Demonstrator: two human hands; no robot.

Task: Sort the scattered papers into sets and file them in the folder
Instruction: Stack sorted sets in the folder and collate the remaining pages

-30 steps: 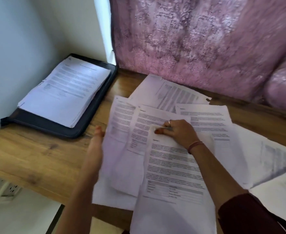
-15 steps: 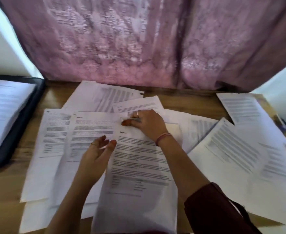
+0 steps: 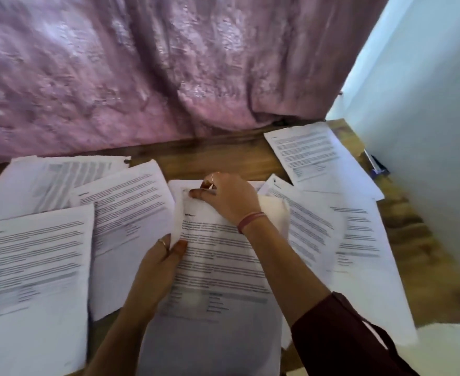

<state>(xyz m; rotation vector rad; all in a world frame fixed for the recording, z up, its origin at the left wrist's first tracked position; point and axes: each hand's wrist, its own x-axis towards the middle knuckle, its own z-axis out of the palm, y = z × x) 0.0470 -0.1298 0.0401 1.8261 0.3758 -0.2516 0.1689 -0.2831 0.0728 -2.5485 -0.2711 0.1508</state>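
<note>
So my left hand (image 3: 155, 270) has finally got hold of the sheet: half a second back it was only hovering at the left edge of the middle page (image 3: 223, 267), now the thumb and fingers pinch that edge and it's curling up off the pile. Right hand (image 3: 227, 198) hasn't budged from the top corner, fingertips curled over the corner and pinching it, ring and bracelet showing. So both hands are closed on the same page, which I read as the pick-up actually starting, not just sorting by eye.

Outward from there: loose papers fan out on both sides, a big one at near left (image 3: 33, 270), another overlapping it (image 3: 125, 210), and a spread on the right (image 3: 340, 234) running toward the far-right sheet (image 3: 310, 156) by the wall. All on the wooden table (image 3: 210, 156), pink curtain (image 3: 142, 77) behind.

Heads up, the view has swung right in the last second, so the black folder with its stack is off-frame to the left now. This page will have to travel that way, and plenty of sheets are left.
</note>
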